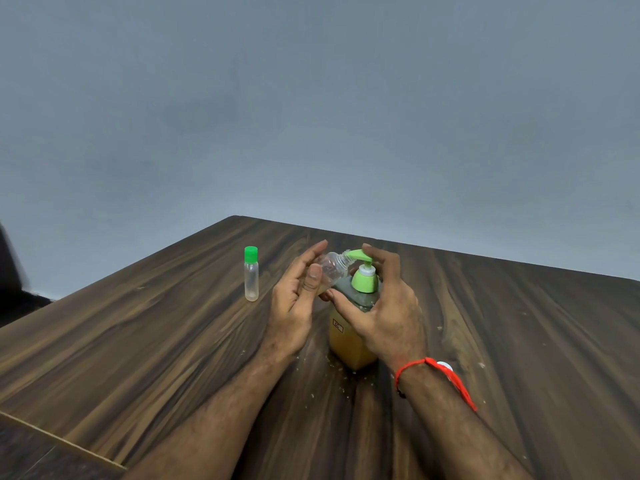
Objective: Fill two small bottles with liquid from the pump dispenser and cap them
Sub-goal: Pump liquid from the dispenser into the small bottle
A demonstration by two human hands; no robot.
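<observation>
Nearest you, the pump dispenser [353, 327] stands upright on the wooden table [138, 341], and everything else is placed from it. Its squarish clear body holds amber liquid in the lower part, with a small label on the side facing you and a light green pump head on top, the spout pointing away to the left. Your right hand [384, 306] wraps over its shoulder from the right: thumb across the near face, fingers curled up with a fingertip on top of the pump head. A red thread circles that wrist [433, 368]. Just left of the dispenser's top, your left hand [298, 292] holds the uncapped small bottle [330, 268] tilted, thumb pressed on its near side and fingers lying straight along the far side. That bottle is clear plastic with a ribbed, threaded neck, its mouth touching the spout. Farther left of the dispenser, well apart from it, the capped small bottle [251, 275] stands upright, clear with a bright green screw cap; it looks empty
</observation>
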